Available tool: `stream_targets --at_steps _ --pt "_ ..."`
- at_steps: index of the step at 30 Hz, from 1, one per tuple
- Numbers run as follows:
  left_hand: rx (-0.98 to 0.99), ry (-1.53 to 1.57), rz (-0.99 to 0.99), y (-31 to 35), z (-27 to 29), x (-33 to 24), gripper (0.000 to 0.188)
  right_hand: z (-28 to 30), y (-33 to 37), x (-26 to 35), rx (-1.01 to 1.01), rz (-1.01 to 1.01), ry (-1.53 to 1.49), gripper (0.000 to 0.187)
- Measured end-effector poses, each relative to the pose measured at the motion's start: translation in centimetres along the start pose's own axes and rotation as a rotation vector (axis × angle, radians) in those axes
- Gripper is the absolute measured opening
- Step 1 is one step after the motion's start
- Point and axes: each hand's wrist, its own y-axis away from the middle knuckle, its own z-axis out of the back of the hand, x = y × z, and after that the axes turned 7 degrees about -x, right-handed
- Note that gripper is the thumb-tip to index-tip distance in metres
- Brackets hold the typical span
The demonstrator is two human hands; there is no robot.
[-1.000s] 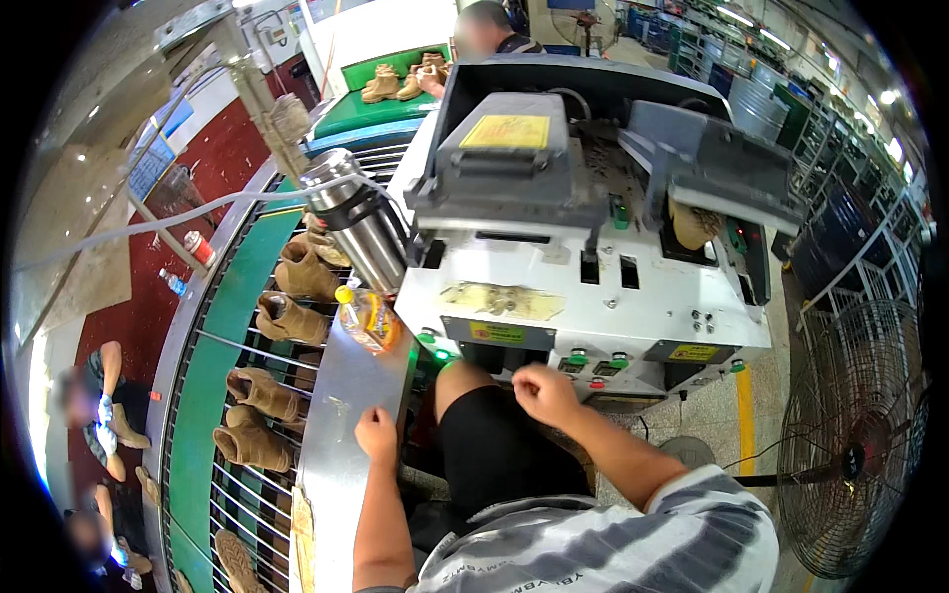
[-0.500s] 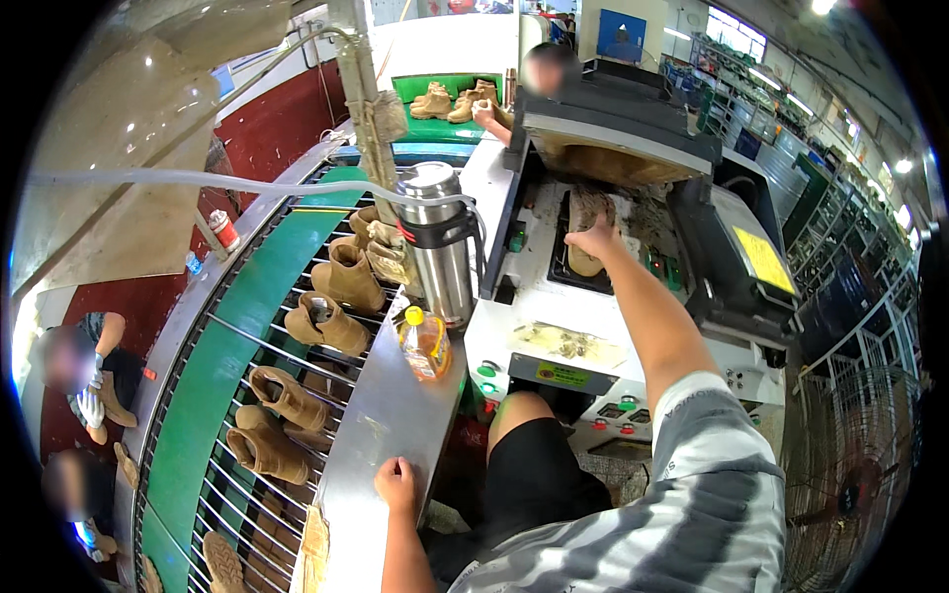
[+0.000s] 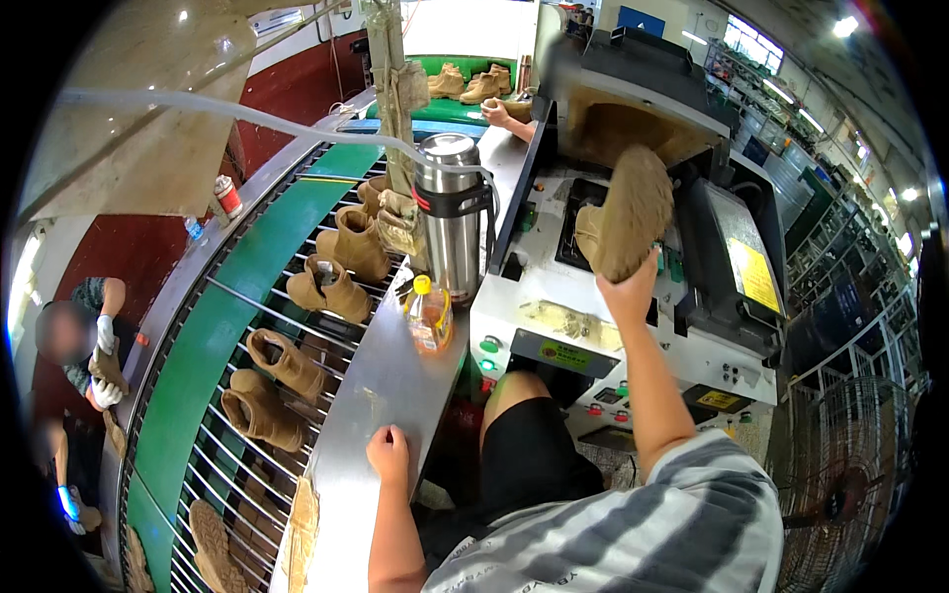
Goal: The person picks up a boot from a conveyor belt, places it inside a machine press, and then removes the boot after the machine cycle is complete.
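My right hand (image 3: 631, 285) grips a tan boot (image 3: 638, 212) by one end, holding it raised and tilted over the white press machine (image 3: 499, 318), with its treaded sole turned toward me. Behind the boot, the machine's dark lid (image 3: 643, 84) stands raised, and the boot hides part of the black bed under it. My left hand (image 3: 388, 453) rests as a closed fist on the metal side table (image 3: 371, 400); nothing shows in it. Farther along that table stand a bottle of orange liquid (image 3: 429, 321) and a steel thermos (image 3: 453, 222).
Several tan boots (image 3: 265, 413) stand on the barred rack (image 3: 213, 465) at left, beside a green belt (image 3: 183, 395). A co-worker's hand (image 3: 499, 114) is beyond the machine; gloved co-workers (image 3: 105, 336) handle footwear at far left. A caged fan (image 3: 850, 484) stands at right.
My right hand has lifted the boot off the machine's bed and tipped it so the sole shows. My left fist stays on the metal table.
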Motion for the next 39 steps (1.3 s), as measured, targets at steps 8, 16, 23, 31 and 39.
stream_targets --at_steps 8,16,23,31,39 --pt "0.411 0.582 0.295 -0.5 1.2 -2.3 0.032 4.1 9.0 7.5 0.346 0.020 -0.498 0.045" --pt "0.253 1.806 0.456 5.2 16.2 -6.1 0.087 14.4 16.4 26.4 1.567 0.200 -1.085 0.068" --pt "-0.588 1.510 0.234 4.5 28.3 6.1 0.072 12.4 21.6 25.6 1.810 0.234 -0.929 0.042" --pt "-0.805 0.824 0.284 -11.1 26.1 16.5 0.051 12.8 27.5 23.1 1.927 0.152 -0.815 0.037" --pt "-0.593 0.217 0.327 -10.5 22.2 16.0 0.070 11.2 30.5 17.3 1.899 0.144 -0.573 0.035"
